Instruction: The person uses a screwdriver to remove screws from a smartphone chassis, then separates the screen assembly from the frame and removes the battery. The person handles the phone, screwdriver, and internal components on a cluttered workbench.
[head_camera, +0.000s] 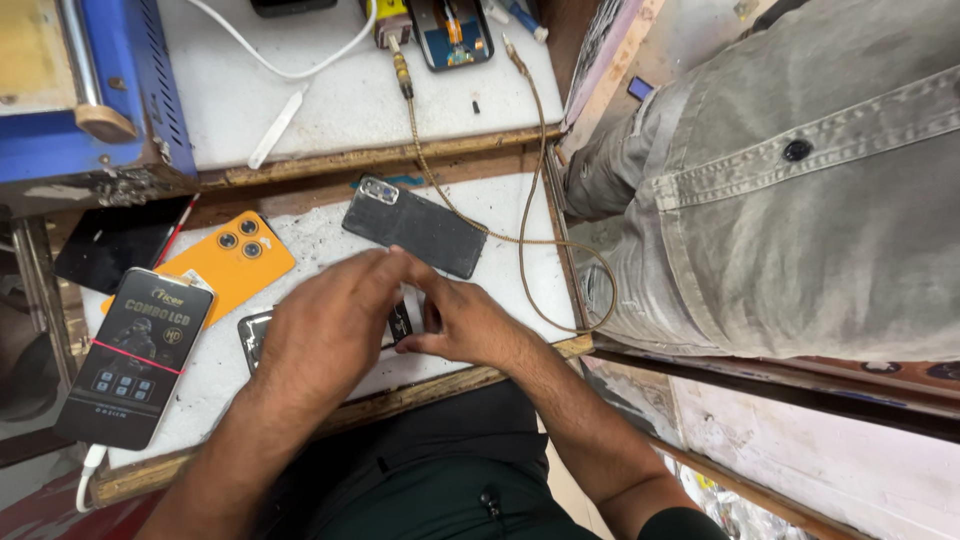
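Your left hand (330, 325) covers a phone (256, 335) | right hand (460, 320) fingers pinch small dark part (401, 322) | risk: part slips, or braided cable (530, 240) at 2 o'clock snags your wrist.

A white work surface (520, 290) with worn wooden edging is filling the centre of the view, and a second, higher white shelf (350, 100) is sitting behind it. A blue metal machine (110, 90) is occupying the upper left corner. Scattered phones are lying on the lower surface: an orange one (235, 258), a dark one (412, 228), and a black boxed part (135, 355). A braided cable (530, 200) is looping across to the right, where a person in grey trousers (800, 200) is standing. Even light is falling over everything.
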